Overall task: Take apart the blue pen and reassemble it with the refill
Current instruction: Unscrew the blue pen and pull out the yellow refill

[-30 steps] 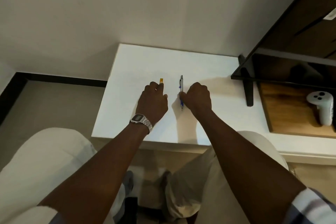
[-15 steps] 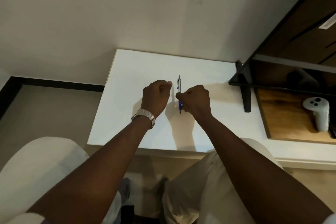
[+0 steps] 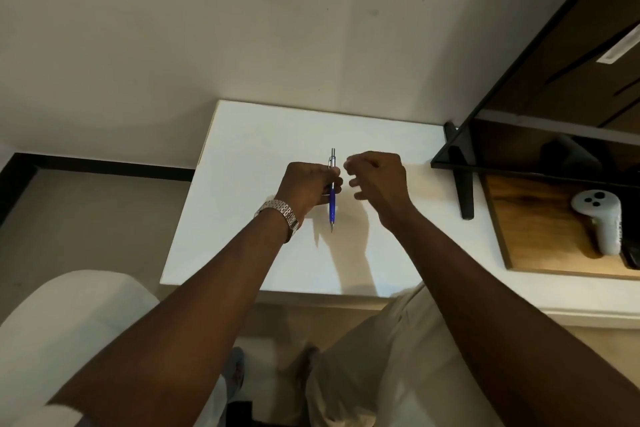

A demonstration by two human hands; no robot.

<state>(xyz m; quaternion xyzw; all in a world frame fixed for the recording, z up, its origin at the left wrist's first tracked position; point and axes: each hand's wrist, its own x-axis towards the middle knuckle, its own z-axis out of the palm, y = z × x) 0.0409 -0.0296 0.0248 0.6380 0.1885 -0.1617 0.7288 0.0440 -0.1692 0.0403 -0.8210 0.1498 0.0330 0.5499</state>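
The blue pen (image 3: 332, 204) has a silver clip and push button at its far end and its tip pointing toward me. My left hand (image 3: 308, 184), with a metal watch on the wrist, is shut on the pen's middle and holds it above the white table (image 3: 242, 218). My right hand (image 3: 377, 180) hovers just right of the pen with fingers loosely curled and apart, holding nothing that I can see. The refill is not visible; the hands may hide it.
A black stand (image 3: 460, 177) and dark screen edge sit at the table's right. Beyond it, a white controller (image 3: 602, 222) lies on a wooden tray (image 3: 540, 239). The wall is behind the table; my knees are below its front edge.
The pen has passed from my right hand to my left, which now grips its middle. My right hand has let go and opened. The orange-tipped piece seen by the left hand earlier is out of sight.
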